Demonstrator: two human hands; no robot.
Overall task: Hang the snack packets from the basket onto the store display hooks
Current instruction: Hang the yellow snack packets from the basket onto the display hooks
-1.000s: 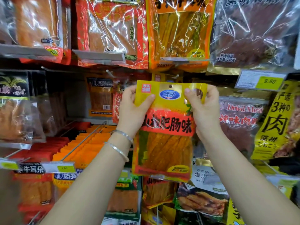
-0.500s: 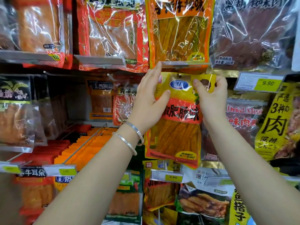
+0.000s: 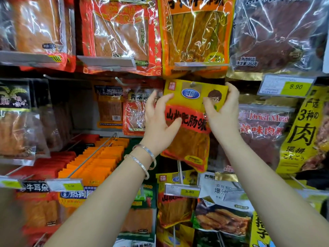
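Hanging snacks point(image 3: 121, 32) fill the shop wall point(image 3: 80, 111). The yellow packet point(image 3: 188, 136) has its hole by a hook point(image 3: 192, 84), at its 12 o'clock. The right hand point(image 3: 222, 113) pinches its 3 o'clock edge; the left hand point(image 3: 158, 125) rests straight fingers point(image 3: 167, 99) at 9 o'clock. Next, I guess: slide it on.

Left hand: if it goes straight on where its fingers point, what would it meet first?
The left hand points upward along the yellow snack packet; it would likely first meet the lower edge of the large red packet above, though depth is unclear.
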